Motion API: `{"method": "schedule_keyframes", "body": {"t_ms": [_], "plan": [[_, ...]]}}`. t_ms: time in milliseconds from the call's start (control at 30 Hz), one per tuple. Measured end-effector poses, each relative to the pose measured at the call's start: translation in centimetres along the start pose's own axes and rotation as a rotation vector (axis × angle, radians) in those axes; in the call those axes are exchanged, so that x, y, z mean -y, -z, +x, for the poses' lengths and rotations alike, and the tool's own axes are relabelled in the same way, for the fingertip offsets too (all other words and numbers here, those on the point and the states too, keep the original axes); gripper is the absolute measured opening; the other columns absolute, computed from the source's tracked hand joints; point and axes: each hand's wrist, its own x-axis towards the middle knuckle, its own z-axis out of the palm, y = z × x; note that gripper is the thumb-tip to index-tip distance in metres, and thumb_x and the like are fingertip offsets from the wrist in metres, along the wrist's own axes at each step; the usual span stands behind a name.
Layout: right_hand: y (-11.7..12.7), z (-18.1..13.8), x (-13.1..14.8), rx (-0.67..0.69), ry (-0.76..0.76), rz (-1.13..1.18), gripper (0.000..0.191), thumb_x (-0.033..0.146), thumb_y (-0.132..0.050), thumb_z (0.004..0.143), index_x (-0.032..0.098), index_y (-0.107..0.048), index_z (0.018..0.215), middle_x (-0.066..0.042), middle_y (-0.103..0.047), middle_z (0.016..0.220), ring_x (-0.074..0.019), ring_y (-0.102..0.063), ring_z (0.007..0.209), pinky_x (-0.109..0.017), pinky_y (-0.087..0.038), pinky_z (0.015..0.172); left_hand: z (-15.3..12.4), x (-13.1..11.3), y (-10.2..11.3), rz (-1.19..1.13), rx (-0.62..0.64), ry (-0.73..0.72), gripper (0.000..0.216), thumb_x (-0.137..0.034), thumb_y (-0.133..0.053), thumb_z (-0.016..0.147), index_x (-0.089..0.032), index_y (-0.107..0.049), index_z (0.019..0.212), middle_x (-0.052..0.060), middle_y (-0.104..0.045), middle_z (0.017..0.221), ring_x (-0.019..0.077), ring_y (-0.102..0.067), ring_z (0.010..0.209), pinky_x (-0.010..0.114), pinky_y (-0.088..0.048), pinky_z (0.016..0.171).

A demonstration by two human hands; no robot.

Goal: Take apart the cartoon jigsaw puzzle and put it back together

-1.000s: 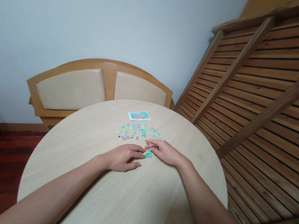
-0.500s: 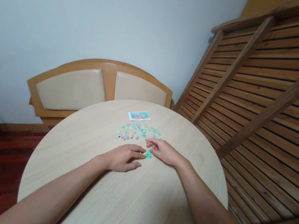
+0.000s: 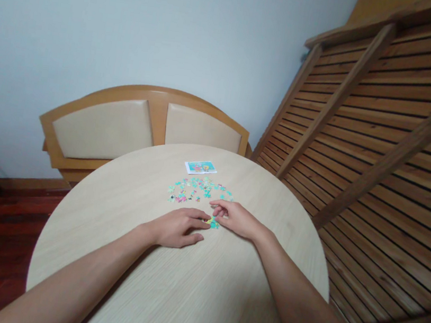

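My left hand lies on the table with its fingers stretched out. Its fingertips rest at the left side of a small cluster of joined jigsaw pieces, yellow and teal, and partly cover it. Just beyond the cluster's right side is my right hand, its index finger extended and its other fingers loosely bent. The right thumb tip reaches the cluster's far edge; whether it presses on it I cannot tell. No piece shows between the right fingers. Loose jigsaw pieces, teal, pink and pale, are scattered in an arc beyond both hands.
A picture card with a teal scene lies behind the loose pieces on the round wooden table. Past the table stands a padded headboard against the wall. A slatted wooden frame leans on the right.
My right hand's thumb and bent fingers have shifted slightly at the cluster's far edge. My left hand stays in place, and the loose pieces look the same.
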Motion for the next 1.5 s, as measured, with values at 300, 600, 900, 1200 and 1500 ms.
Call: {"method": "schedule_keyframes", "body": {"t_ms": [300, 600, 900, 1200, 1500], "plan": [[0.2, 0.0, -0.5, -0.019, 0.02, -0.042, 0.045, 0.014, -0.061, 0.084, 0.016, -0.062, 0.128, -0.005, -0.072, 0.096, -0.0149, -0.066, 0.082, -0.028, -0.052, 0.08, 0.0, 0.1, -0.1, 0.028, -0.012, 0.004, 0.041, -0.032, -0.055, 0.095, -0.017, -0.059, 0.133, 0.015, -0.059, 0.134, 0.0274, -0.056, 0.123, 0.04, -0.043, 0.108], [2.0, -0.2, -2.0, -0.322, -0.116, -0.353, 0.03, 0.017, -0.053, 0.092, 0.017, -0.069, 0.117, -0.008, -0.074, 0.102, -0.019, -0.067, 0.09, -0.031, -0.05, 0.084, 0.3, -1.0, -0.1, 0.136, -0.029, 0.015, 0.036, -0.039, -0.052, 0.097, -0.017, -0.058, 0.125, 0.014, -0.061, 0.126, 0.027, -0.057, 0.118, 0.042, -0.045, 0.105], [1.9, -0.1, -3.9, -0.346, -0.179, -0.522, 0.032, 0.015, -0.05, 0.092, 0.015, -0.066, 0.119, -0.012, -0.067, 0.123, -0.0232, -0.059, 0.116, -0.037, -0.042, 0.106, 0.4, -1.0, -0.4, 0.157, -0.036, 0.016, 0.034, -0.038, -0.046, 0.101, -0.017, -0.057, 0.125, 0.013, -0.061, 0.127, 0.0258, -0.056, 0.12, 0.041, -0.044, 0.106], [0.8, -0.1, -2.8, -0.229, -0.192, -0.534, 0.042, 0.044, -0.059, 0.091, 0.026, -0.065, 0.129, -0.011, -0.056, 0.14, -0.0292, -0.048, 0.13, -0.046, -0.038, 0.109, 0.4, -1.0, -0.4, 0.171, -0.029, 0.024, 0.037, -0.038, -0.046, 0.101, -0.016, -0.056, 0.129, 0.014, -0.06, 0.129, 0.0265, -0.056, 0.12, 0.042, -0.044, 0.106], [0.5, -0.1, -2.6, -0.185, -0.166, -0.539, 0.039, 0.043, -0.056, 0.093, 0.026, -0.066, 0.128, -0.01, -0.057, 0.139, -0.0279, -0.046, 0.131, -0.046, -0.036, 0.111, 0.3, -0.8, -0.6, 0.184, -0.027, 0.015, 0.039, -0.037, -0.046, 0.101, -0.016, -0.054, 0.132, 0.015, -0.058, 0.13, 0.0274, -0.054, 0.122, 0.043, -0.044, 0.107]]}}
